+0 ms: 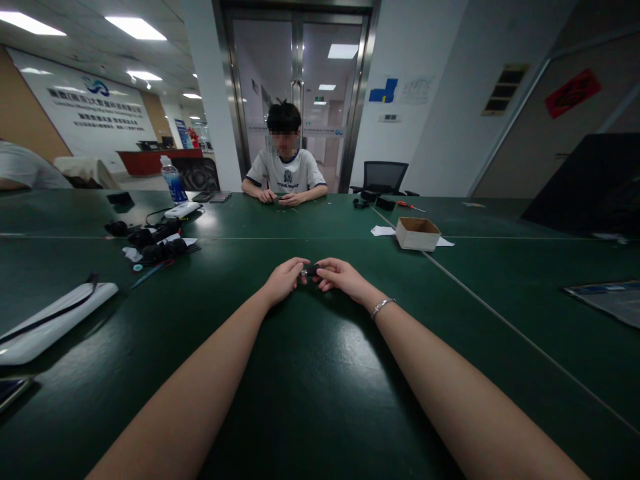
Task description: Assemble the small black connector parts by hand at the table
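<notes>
Both my arms reach out over the dark green table (320,400). My left hand (284,279) and my right hand (336,275) meet at the middle of the table, fingers pinched together on a small dark part (311,270) with a pale metal end. The part is tiny and mostly hidden by my fingertips. A silver bracelet (382,306) circles my right wrist.
A small open cardboard box (417,233) sits on white paper at right. A heap of black parts and cables (153,243) lies at left, with a water bottle (173,180) behind. A white curved casing (50,321) rests near left. A person (285,170) sits opposite, hands on the table.
</notes>
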`<state>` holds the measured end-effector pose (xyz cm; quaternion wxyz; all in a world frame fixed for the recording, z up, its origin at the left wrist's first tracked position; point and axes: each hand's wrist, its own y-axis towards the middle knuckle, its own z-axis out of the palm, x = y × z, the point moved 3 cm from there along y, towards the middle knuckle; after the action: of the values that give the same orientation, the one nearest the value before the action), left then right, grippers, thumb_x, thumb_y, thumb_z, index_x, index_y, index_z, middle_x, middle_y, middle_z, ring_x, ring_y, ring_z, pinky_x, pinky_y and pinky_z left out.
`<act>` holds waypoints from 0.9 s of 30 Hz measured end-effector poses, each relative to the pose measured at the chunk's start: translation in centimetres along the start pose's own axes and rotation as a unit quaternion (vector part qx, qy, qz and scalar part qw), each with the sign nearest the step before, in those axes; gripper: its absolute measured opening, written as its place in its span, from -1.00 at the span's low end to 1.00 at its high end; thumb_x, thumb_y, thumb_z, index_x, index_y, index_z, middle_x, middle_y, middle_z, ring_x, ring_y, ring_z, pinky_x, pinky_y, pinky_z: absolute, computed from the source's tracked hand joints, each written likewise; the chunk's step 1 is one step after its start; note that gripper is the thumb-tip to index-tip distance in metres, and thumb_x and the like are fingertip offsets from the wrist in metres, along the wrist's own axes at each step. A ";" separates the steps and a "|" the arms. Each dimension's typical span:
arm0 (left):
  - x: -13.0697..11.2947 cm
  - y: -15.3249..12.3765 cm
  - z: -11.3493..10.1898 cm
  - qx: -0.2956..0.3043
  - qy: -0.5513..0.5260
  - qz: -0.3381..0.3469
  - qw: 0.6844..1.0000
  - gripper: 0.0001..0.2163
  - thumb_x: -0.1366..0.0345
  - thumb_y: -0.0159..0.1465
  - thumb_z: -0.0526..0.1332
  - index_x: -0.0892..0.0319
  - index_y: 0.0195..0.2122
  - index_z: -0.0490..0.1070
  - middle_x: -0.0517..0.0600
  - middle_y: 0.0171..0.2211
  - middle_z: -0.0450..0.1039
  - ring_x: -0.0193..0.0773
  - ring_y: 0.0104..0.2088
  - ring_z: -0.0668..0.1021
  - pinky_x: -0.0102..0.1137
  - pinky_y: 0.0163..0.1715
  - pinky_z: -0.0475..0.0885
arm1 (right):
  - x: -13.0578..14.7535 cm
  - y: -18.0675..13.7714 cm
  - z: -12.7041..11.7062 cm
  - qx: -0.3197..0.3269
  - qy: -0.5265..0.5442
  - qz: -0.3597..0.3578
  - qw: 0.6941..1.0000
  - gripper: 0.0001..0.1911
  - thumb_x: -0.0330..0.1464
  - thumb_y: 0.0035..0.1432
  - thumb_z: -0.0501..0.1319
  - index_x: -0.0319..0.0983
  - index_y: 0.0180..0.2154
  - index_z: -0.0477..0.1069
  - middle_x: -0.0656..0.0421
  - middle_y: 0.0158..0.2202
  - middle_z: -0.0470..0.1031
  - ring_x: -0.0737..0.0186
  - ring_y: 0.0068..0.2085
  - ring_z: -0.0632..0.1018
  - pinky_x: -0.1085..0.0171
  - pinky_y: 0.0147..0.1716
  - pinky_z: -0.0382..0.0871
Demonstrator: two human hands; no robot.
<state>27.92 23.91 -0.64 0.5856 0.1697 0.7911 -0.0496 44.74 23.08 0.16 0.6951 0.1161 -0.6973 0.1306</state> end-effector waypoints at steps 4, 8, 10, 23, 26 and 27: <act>0.1 0.1 0.0 -0.001 0.007 0.022 1.000 -0.66 0.26 0.21 0.10 0.20 0.00 0.33 -0.06 -0.41 0.34 -0.42 -0.52 0.35 -0.51 -0.54 0.25 | 0.0 0.0 0.0 0.002 0.002 -0.005 1.000 -0.85 -0.59 0.22 0.16 -0.36 -0.15 0.31 0.13 -0.43 0.52 0.43 -0.54 0.53 0.52 -0.55 0.47; 0.2 0.0 0.0 0.009 -0.015 0.020 1.000 -0.65 0.29 0.18 0.13 0.21 0.01 0.32 -0.04 -0.38 0.35 -0.40 -0.49 0.38 -0.49 -0.53 0.27 | -0.2 0.1 -0.1 0.011 0.007 -0.012 1.000 -0.84 -0.58 0.22 0.17 -0.35 -0.15 0.31 0.12 -0.41 0.52 0.43 -0.53 0.53 0.52 -0.54 0.48; 0.1 0.0 0.1 0.017 -0.009 0.039 0.999 -0.65 0.30 0.17 0.15 0.20 0.00 0.33 -0.04 -0.37 0.35 -0.41 -0.49 0.39 -0.49 -0.51 0.29 | -0.2 0.1 -0.2 0.011 0.011 -0.015 1.000 -0.84 -0.58 0.21 0.17 -0.34 -0.15 0.31 0.12 -0.40 0.53 0.42 -0.53 0.54 0.51 -0.54 0.48; -0.4 -0.4 0.1 -0.007 -0.014 0.053 0.998 -0.78 0.27 0.13 0.24 0.23 -0.23 0.30 -0.06 -0.42 0.38 -0.41 -0.52 0.43 -0.48 -0.49 0.33 | -0.3 0.2 -0.3 -0.003 0.026 -0.012 1.000 -0.85 -0.58 0.22 0.16 -0.33 -0.16 0.30 0.12 -0.43 0.52 0.39 -0.54 0.54 0.48 -0.55 0.49; -0.1 -0.2 0.1 -0.004 -0.016 0.051 0.999 -0.77 0.20 0.14 0.24 0.22 -0.28 0.29 -0.07 -0.46 0.40 -0.39 -0.52 0.44 -0.47 -0.49 0.33 | -0.3 0.2 -0.3 -0.001 0.033 -0.019 0.999 -0.83 -0.58 0.21 0.16 -0.31 -0.15 0.31 0.14 -0.41 0.52 0.38 -0.53 0.54 0.47 -0.55 0.49; -0.1 -0.2 0.1 -0.005 -0.009 0.051 0.999 -0.77 0.16 0.15 0.23 0.22 -0.30 0.30 -0.06 -0.47 0.40 -0.38 -0.52 0.44 -0.46 -0.49 0.33 | -0.3 0.2 -0.3 0.000 0.034 -0.020 0.999 -0.82 -0.59 0.21 0.16 -0.31 -0.14 0.31 0.14 -0.41 0.51 0.38 -0.53 0.55 0.47 -0.54 0.50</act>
<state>27.99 23.69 -0.63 0.5951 0.2063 0.7765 -0.0175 44.96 23.37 -0.13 0.7210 0.1259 -0.6707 0.1207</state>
